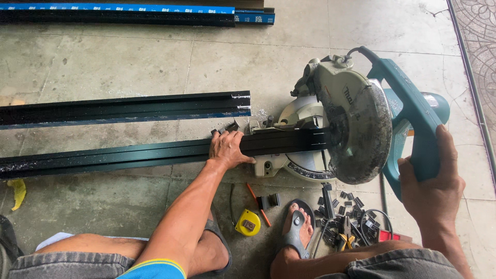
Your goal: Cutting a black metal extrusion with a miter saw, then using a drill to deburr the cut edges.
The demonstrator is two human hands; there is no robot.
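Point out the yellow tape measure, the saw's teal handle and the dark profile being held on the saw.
Yellow tape measure [248, 223]: head view, on its yellow case.
Teal handle [413, 116]: head view, on the grip above the right hand [434, 188].
Dark profile [129, 155]: head view, mid-length, beside the left hand [227, 150].

There was only the one view, from the camera on the person's head. It looked steeply down and forward over the knees, close above the floor [129, 57], with the saw [356, 124] right of centre and both forearms reaching in from below.
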